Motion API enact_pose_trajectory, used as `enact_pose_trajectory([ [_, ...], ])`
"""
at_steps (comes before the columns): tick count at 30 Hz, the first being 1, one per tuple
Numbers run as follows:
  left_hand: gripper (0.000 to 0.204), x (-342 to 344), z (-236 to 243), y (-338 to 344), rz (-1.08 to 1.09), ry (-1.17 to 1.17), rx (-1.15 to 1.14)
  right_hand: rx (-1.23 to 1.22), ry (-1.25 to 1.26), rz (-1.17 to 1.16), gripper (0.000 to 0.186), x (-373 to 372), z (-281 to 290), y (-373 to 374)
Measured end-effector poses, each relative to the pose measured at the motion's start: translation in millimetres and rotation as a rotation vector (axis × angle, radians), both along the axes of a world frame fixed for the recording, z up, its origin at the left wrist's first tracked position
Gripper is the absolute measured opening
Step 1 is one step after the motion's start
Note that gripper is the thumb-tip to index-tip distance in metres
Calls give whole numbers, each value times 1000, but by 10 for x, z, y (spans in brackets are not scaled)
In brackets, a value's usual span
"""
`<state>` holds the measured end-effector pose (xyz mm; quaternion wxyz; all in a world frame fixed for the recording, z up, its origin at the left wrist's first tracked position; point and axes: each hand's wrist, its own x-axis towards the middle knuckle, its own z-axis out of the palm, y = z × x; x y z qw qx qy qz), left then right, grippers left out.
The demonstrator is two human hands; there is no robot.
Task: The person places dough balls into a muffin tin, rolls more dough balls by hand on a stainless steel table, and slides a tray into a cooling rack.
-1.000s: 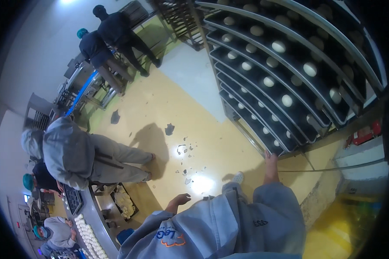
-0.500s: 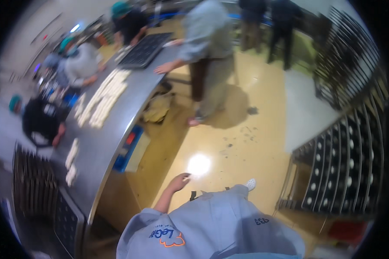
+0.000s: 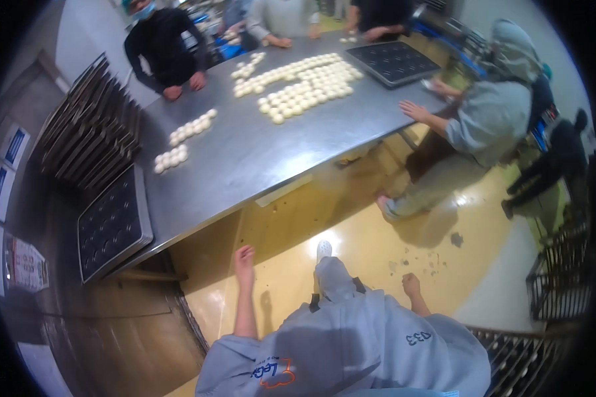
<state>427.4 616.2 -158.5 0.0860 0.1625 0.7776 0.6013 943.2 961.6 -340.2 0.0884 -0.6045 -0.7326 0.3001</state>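
Note:
My left hand (image 3: 244, 255) hangs over the yellow floor, short of the steel table's near edge. Its fingers are curled in, with nothing seen in them. Lower and further right, my right hand (image 3: 411, 284) is closed like a fist beside my body, touching nothing. Beyond my hands stretches the steel table (image 3: 238, 169). Rows of round pale dough balls (image 3: 278, 119) lie on its far half, and a shorter group of dough balls (image 3: 176, 157) sits at the left. A dark tray with round hollows (image 3: 394, 63) rests at the table's far right.
At the table's left end leans a hollowed black tray (image 3: 112, 225), below a stack of dark trays (image 3: 89, 126). A co-worker in grey (image 3: 487, 126) stands at the right side; a person in black (image 3: 165, 49) stands across the table. A loaded rack (image 3: 520, 360) is at lower right.
My view has swung left and I face the table more squarely. The left hand is raised further ahead, and my right hand has come into view.

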Motion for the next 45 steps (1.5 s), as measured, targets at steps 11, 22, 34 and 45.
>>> enact_pose_trajectory([
  [11, 32, -878, 785, 829, -104, 332, -376, 212, 687, 737, 17, -4889, 1971, 406],
  [22, 68, -2668, 206, -69, 404, 100, -905, -76, 873, 842, 60, -7808, 2173, 165],
  [34, 76, -3649, 481, -27, 412, 179, -1099, 118, 898, 427, 60, -9770, 2206, 24],
  [45, 77, -3707, 444, -45, 305, 93, -1176, 279, 701, 698, 49, -10811, 2158, 180],
])
